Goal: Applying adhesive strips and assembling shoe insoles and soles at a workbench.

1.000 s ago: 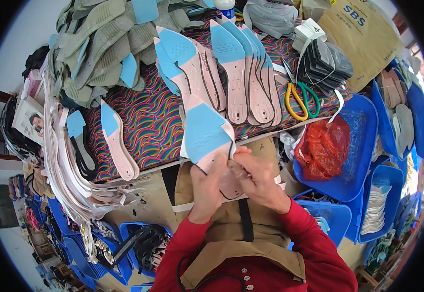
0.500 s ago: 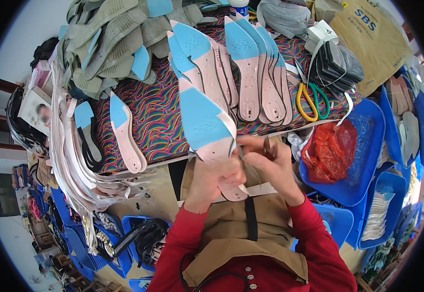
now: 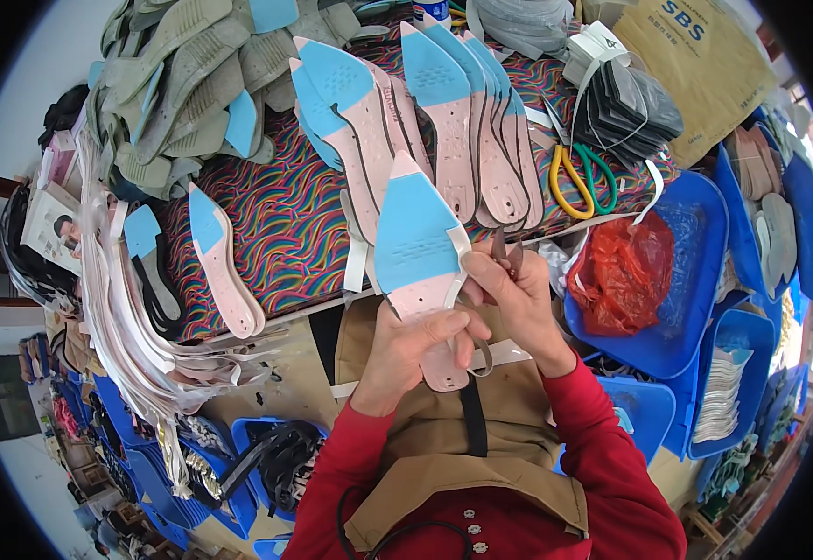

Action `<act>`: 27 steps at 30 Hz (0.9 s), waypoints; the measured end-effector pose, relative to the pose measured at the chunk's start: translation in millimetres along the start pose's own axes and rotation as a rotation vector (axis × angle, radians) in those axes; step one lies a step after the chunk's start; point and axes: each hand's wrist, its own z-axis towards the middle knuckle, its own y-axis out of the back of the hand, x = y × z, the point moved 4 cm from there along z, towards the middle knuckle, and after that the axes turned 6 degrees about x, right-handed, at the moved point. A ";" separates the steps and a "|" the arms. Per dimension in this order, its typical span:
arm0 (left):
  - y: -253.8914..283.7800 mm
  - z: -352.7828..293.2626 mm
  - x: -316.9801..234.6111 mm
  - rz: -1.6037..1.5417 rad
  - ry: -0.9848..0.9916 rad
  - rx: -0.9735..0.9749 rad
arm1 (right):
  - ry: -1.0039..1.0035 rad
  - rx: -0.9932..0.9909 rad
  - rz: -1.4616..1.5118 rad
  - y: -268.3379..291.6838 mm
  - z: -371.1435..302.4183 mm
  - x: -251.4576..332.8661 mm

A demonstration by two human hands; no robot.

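I hold a pointed pink insole (image 3: 418, 241) with a blue forepart upright over my lap, toe away from me. My left hand (image 3: 413, 350) is closed round its narrow middle, thumb on top. My right hand (image 3: 511, 294) pinches a thin whitish strip (image 3: 461, 266) at the insole's right edge. A small dark metal tool (image 3: 507, 252), its kind unclear, pokes up between the right fingers. A loose band (image 3: 489, 357) curls below that hand. On the patterned cloth (image 3: 285, 219) ahead lie several more blue-and-pink insoles (image 3: 444, 126) in overlapping rows.
Grey soles (image 3: 192, 84) are heaped at the back left. White strips (image 3: 112, 308) hang over the table's left side. Yellow-and-green-handled scissors (image 3: 582, 182) lie at the right, near a bundle of black pieces (image 3: 626, 112). A blue bin (image 3: 696, 308) holds a red plastic bag (image 3: 623, 280).
The insole has turned flatter toward me and moved slightly right and down. My left thumb now lies across it, and my right fingers have come up to its edge, pinching the strip.
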 end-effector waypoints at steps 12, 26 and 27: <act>7.8 -3.6 12.9 0.058 0.021 -0.062 | 0.147 -0.002 -0.482 15.3 -2.1 -9.8; 0.0 -2.4 -2.4 0.155 0.110 -0.051 | -0.051 -0.066 -0.197 10.7 -0.6 -8.8; 2.1 -1.4 -10.9 0.128 0.032 -0.068 | -0.033 -0.068 -0.215 7.5 -4.2 -6.0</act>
